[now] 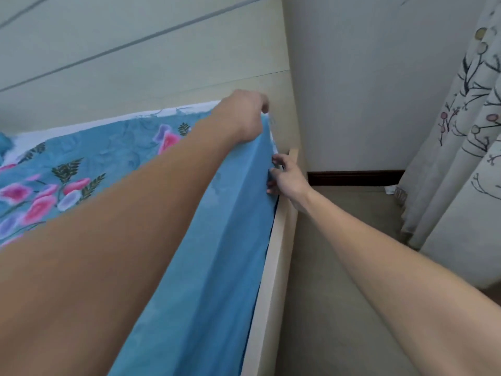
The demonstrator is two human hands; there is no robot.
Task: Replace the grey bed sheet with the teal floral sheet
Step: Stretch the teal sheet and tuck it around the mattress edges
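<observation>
The teal floral sheet [113, 158] is on the bed, spread across the top of the mattress with its pink and lilac flowers and dark leaf sprigs showing, and its plain blue side panel hangs down the near edge of the bed, running from the bottom of the view up to the head corner. A strip of white mattress [81, 128] shows beyond the sheet's far edge, just under the headboard. Up at that corner the left hand [244, 118] reaches across the bed, fingers curled down over the sheet's corner, gripping the fabric right where top and side meet. Just below it the right hand [284, 180] comes in from the floor side, fingers bent and pinching the vertical edge of the side panel at the corner, with the thumb up near the pale wooden post. The two hands are close together, one above the other, both on the same corner of cloth. Along the side panel's lower edge runs the pale wooden bed frame [271, 280], with a thin dark gap between cloth and rail. Behind the corner stands the light wooden headboard [135, 63], crossed by dark grooves. To the right, beige floor [339, 267], a dark skirting board [355, 177] at the wall's foot, and a white curtain [461, 145] printed with dark branches and small round buds
</observation>
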